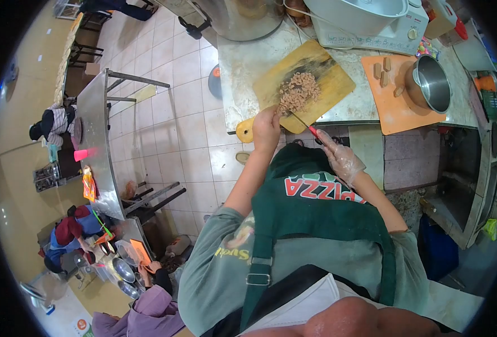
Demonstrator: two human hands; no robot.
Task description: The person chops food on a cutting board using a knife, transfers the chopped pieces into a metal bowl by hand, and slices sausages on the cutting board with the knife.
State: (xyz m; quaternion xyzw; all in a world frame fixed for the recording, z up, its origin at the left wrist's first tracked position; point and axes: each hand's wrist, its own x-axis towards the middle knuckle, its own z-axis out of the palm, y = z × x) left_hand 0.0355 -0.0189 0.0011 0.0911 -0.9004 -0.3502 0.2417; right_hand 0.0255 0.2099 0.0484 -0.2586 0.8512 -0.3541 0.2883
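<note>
A yellow cutting board (pixel 335 84) lies at an angle on the worktop, with a heap of chopped brown sausage-like pieces (pixel 300 92) on it. In a clear plastic glove, my right hand (pixel 344 160) is closed around the red handle of a knife (pixel 302 121). The blade points forward and left over the board's near edge. My left hand (pixel 267 124) is at the near-left side of the board, fingers curled by the blade's tip and the nearest pieces. Whether those fingers touch the blade is hidden.
An orange cutting board (pixel 375 101) to the right holds several short brown pieces (pixel 384 78) and a steel bowl (pixel 432 84). A white appliance with a dial (pixel 366 33) stands behind. Over at left are a metal table (pixel 99 146) and several people (pixel 153 312) near bowls.
</note>
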